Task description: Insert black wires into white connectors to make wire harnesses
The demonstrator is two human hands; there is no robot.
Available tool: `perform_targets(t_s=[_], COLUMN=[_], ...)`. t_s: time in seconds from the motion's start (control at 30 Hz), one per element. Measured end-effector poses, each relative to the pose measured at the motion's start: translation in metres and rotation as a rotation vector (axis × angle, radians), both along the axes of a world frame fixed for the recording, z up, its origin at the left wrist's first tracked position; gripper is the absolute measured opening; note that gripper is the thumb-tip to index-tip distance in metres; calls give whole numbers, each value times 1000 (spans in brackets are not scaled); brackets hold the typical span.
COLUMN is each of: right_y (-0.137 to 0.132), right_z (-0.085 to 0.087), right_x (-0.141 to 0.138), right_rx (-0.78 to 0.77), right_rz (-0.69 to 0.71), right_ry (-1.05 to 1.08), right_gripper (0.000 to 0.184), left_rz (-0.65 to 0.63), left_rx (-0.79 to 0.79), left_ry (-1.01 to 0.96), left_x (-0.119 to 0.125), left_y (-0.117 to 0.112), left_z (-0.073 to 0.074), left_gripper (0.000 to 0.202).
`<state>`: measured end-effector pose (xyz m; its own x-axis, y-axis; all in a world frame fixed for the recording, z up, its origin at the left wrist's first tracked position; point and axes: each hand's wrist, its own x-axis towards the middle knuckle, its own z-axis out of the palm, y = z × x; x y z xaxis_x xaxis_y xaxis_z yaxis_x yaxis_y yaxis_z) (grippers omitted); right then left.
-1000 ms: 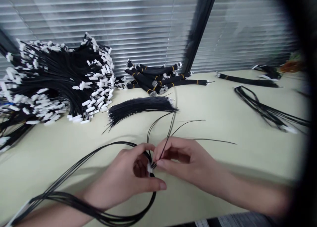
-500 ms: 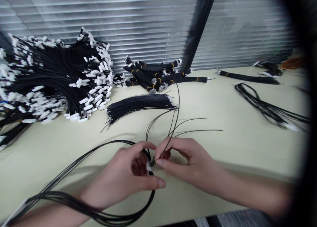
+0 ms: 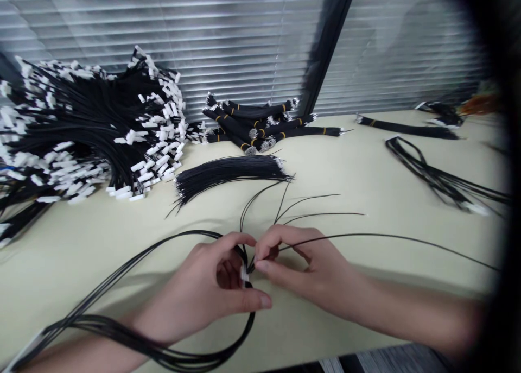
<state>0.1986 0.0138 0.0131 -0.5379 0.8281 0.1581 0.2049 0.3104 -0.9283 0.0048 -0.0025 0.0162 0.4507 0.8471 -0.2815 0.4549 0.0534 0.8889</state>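
My left hand (image 3: 211,275) is curled around a small white connector (image 3: 244,272), with black wires running out of it. A looped bundle of black wires (image 3: 163,351) passes under my left wrist and curves up to the connector. Right beside it, my right hand (image 3: 301,259) pinches a single black wire (image 3: 391,235) between thumb and forefinger close to the connector. That wire's free length stretches across to the right over my hand. Several other thin wires (image 3: 313,197) fan out from the connector onto the table beyond. The wire end at the connector is hidden by fingertips.
A big heap of black cables with white connectors (image 3: 101,112) lies at the left. Near the blinds are taped black wire bundles (image 3: 260,120). A loose bundle of cut wires (image 3: 232,172) lies in front of them. More looped cables (image 3: 431,172) rest at the right.
The wire in my right hand has swung from pointing up and away to lying out toward the right. Both hands stay almost in place.
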Motion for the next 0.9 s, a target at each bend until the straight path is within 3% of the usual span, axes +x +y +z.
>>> perform_targets(t_s=[0.9], right_y=[-5], right_z=[-2], right_x=[0], right_rx=[227], right_rz=[42], right_ry=[-74], right_gripper=[6], left_rz=[26], left_rx=[4], left_ry=[-20], left_x=[0], left_y=[0], left_z=[-2], left_gripper=[57])
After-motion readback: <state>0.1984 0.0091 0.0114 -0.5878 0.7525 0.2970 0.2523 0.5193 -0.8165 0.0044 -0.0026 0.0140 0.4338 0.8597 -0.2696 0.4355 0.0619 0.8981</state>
